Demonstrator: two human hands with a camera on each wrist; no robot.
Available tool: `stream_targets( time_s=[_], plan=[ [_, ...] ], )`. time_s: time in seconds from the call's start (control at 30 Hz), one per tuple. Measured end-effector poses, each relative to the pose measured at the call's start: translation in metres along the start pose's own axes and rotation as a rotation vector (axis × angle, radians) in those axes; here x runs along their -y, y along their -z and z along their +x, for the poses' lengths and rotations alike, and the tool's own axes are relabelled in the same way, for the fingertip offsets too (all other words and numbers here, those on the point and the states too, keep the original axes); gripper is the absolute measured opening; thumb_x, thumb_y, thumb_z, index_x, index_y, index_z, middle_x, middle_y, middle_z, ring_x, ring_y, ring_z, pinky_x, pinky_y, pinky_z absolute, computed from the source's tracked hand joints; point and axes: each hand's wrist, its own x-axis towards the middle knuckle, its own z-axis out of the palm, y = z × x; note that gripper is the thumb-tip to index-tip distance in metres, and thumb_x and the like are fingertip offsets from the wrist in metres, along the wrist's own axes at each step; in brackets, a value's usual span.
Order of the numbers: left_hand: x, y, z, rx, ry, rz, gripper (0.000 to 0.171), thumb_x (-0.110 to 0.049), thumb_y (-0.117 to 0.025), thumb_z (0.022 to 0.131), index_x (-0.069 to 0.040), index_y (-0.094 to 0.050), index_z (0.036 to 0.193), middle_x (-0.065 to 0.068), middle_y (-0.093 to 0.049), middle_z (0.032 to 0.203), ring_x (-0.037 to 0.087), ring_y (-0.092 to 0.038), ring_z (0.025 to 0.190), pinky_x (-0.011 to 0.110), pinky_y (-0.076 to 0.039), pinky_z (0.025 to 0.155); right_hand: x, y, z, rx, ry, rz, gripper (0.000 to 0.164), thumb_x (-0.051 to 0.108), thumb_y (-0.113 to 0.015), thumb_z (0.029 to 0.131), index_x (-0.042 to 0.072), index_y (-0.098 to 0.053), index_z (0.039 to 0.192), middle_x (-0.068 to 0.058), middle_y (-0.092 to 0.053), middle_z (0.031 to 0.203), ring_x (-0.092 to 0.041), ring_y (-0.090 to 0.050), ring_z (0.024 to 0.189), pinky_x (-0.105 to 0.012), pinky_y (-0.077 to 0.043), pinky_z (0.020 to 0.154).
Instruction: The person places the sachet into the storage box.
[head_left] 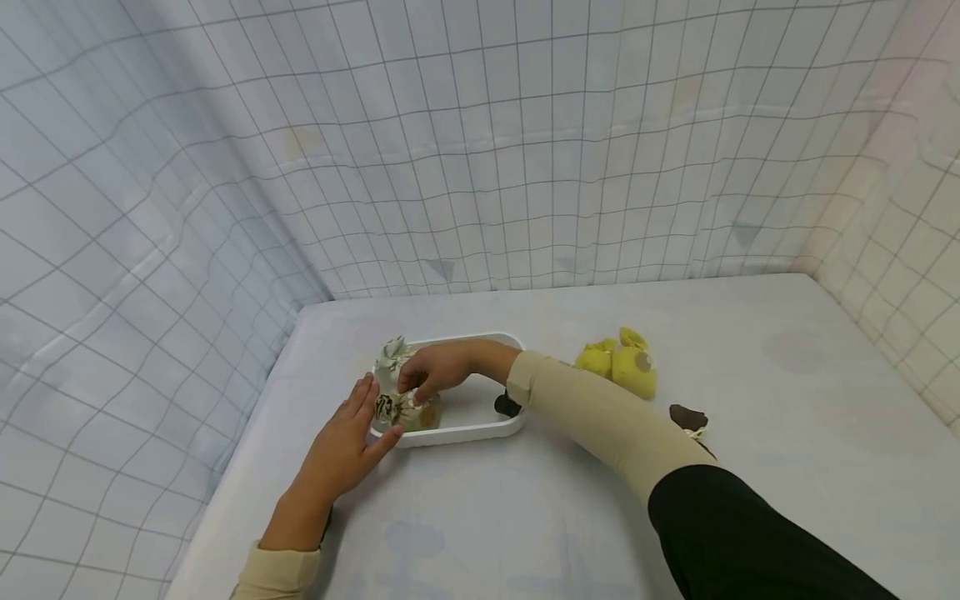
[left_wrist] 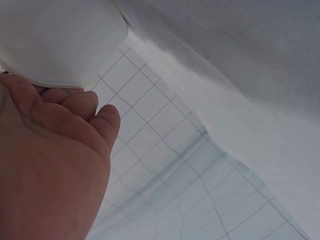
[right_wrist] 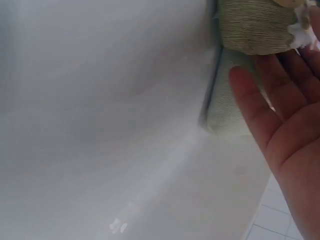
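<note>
A white oval-ended tray (head_left: 465,434) stands on the table with small cloth pouches in it. My right hand (head_left: 442,367) reaches in from the right and pinches an olive-beige pouch (head_left: 424,417) near its gathered neck. The right wrist view shows this olive pouch (right_wrist: 255,27) up close, fingers under it, thumb mostly cut off. Behind it lies a pale green pouch (head_left: 392,353) at the tray's far left corner. My left hand (head_left: 341,450) touches the tray's left end, fingers extended along it and thumb at the front rim. In the left wrist view those fingers (left_wrist: 82,102) lie against the tray's outer wall.
A black item (head_left: 507,406) sits at the tray's right end, partly behind the right sleeve. Yellow pouches (head_left: 633,372) lie on the table (head_left: 465,517) to the right. Nearer, a dark brown pouch (head_left: 687,417) is partly covered by the sleeve. Checked white curtains (head_left: 525,167) surround the table.
</note>
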Motion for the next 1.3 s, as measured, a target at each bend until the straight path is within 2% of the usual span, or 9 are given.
stream_targets(
  time_s=[0.17, 0.3, 0.57, 0.7, 0.93, 1.1, 1.3],
  plan=[
    [-0.002, 0.001, 0.001, 0.007, 0.004, -0.006, 0.086, -0.051, -0.057, 0.098, 0.007, -0.024, 0.154, 0.021, -0.018, 0.162, 0.041, -0.024, 0.146, 0.058, -0.028, 0.112, 0.004, 0.011, -0.008, -0.028, 0.003, 0.001, 0.028, 0.015, -0.066, 0.097, 0.008, -0.066, 0.125, 0.003, -0.066, 0.118, -0.006, -0.059, 0.109, -0.019, -0.047, 0.09],
    [-0.004, 0.002, -0.001, -0.003, -0.002, -0.003, 0.085, -0.048, -0.058, 0.099, 0.009, -0.025, 0.153, 0.023, -0.02, 0.161, 0.041, -0.024, 0.145, 0.058, -0.029, 0.111, 0.01, 0.02, -0.016, -0.064, 0.017, 0.072, 0.027, 0.011, -0.064, 0.098, 0.004, -0.065, 0.123, -0.003, -0.066, 0.12, -0.009, -0.061, 0.109, -0.021, -0.049, 0.089],
    [-0.007, 0.003, 0.0, 0.001, 0.002, -0.006, 0.084, -0.047, -0.058, 0.099, 0.01, -0.026, 0.152, 0.024, -0.02, 0.16, 0.042, -0.023, 0.145, 0.058, -0.029, 0.111, 0.018, 0.037, -0.043, -0.134, 0.05, 0.099, 0.035, 0.016, -0.063, 0.099, 0.003, -0.061, 0.131, -0.008, -0.061, 0.132, -0.01, -0.059, 0.117, -0.022, -0.048, 0.092],
    [-0.007, 0.002, 0.001, 0.011, 0.016, -0.006, 0.087, -0.05, -0.057, 0.098, 0.009, -0.025, 0.153, 0.024, -0.02, 0.161, 0.042, -0.023, 0.145, 0.059, -0.029, 0.11, 0.019, 0.048, -0.068, -0.22, 0.063, 0.158, 0.036, 0.017, -0.063, 0.099, 0.002, -0.06, 0.132, -0.009, -0.061, 0.131, -0.014, -0.06, 0.116, -0.025, -0.049, 0.094],
    [-0.007, 0.001, 0.0, 0.023, 0.027, -0.003, 0.089, -0.051, -0.058, 0.097, 0.009, -0.023, 0.153, 0.024, -0.019, 0.161, 0.042, -0.022, 0.146, 0.06, -0.029, 0.11, 0.013, 0.062, -0.122, -0.351, 0.039, 0.25, 0.033, 0.018, -0.063, 0.099, 0.006, -0.06, 0.13, -0.002, -0.061, 0.129, -0.012, -0.061, 0.117, -0.028, -0.05, 0.096],
    [-0.009, 0.001, 0.0, 0.024, 0.022, -0.001, 0.089, -0.051, -0.057, 0.098, 0.009, -0.022, 0.154, 0.025, -0.019, 0.161, 0.042, -0.021, 0.146, 0.061, -0.028, 0.11, 0.008, 0.064, -0.165, -0.457, 0.025, 0.295, 0.033, 0.023, -0.062, 0.1, 0.006, -0.061, 0.129, -0.001, -0.062, 0.128, -0.015, -0.059, 0.12, -0.035, -0.049, 0.099],
    [-0.009, 0.001, 0.001, 0.029, 0.023, -0.002, 0.088, -0.051, -0.057, 0.098, 0.009, -0.022, 0.154, 0.024, -0.017, 0.161, 0.042, -0.02, 0.146, 0.061, -0.028, 0.11, 0.002, 0.058, -0.217, -0.563, 0.02, 0.292, 0.03, 0.023, -0.061, 0.1, 0.008, -0.062, 0.126, -0.003, -0.063, 0.125, -0.021, -0.061, 0.115, -0.039, -0.049, 0.098]
  ],
)
